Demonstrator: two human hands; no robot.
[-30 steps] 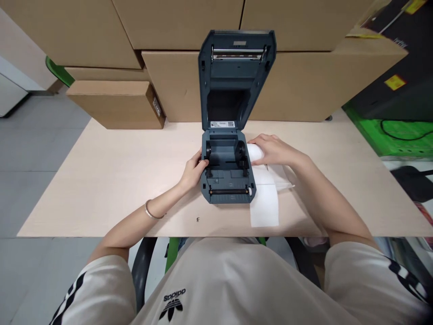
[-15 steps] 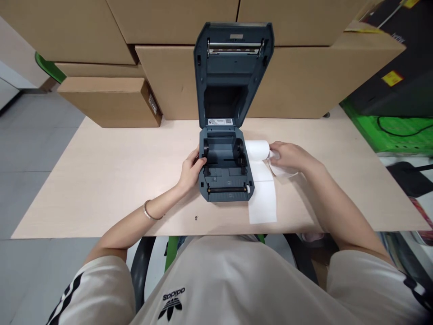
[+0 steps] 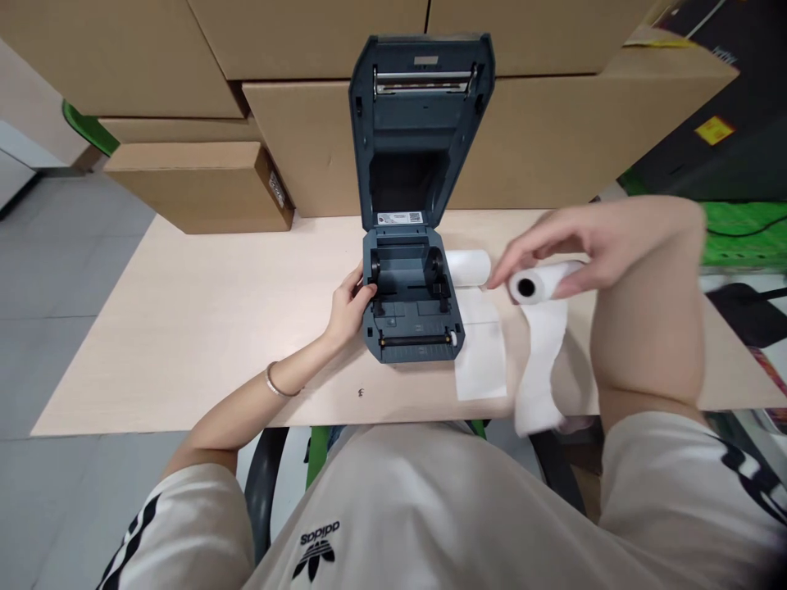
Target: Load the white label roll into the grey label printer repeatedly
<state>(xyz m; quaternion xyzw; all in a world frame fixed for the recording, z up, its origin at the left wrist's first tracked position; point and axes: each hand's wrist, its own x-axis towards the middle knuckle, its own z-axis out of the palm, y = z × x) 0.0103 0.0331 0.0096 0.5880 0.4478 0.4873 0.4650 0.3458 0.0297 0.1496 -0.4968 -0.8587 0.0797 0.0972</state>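
Note:
A dark grey label printer [image 3: 415, 315] stands on the table with its lid [image 3: 424, 123] swung up and its roll bay bare. My left hand [image 3: 350, 311] grips the printer's left side, thumb over the rim. My right hand [image 3: 599, 242] is raised to the right of the printer, its fingers around a small white paper roll [image 3: 544, 283] with a dark core hole facing left. From that roll a loose paper strip hangs toward the table's front edge. A second white paper roll [image 3: 470, 268] lies against the printer's right side, its strip [image 3: 480, 360] flat on the table.
Large cardboard boxes [image 3: 295, 147] line the table's back, with a smaller carton [image 3: 190, 188] at the back left. A tiny dark bit [image 3: 361, 392] lies near the front edge of the wooden table [image 3: 246, 311]. Green and black items stand at the right.
My right hand has lifted a paper roll off the table and moved it up and to the right, its strip now dangling. My left hand stays on the printer.

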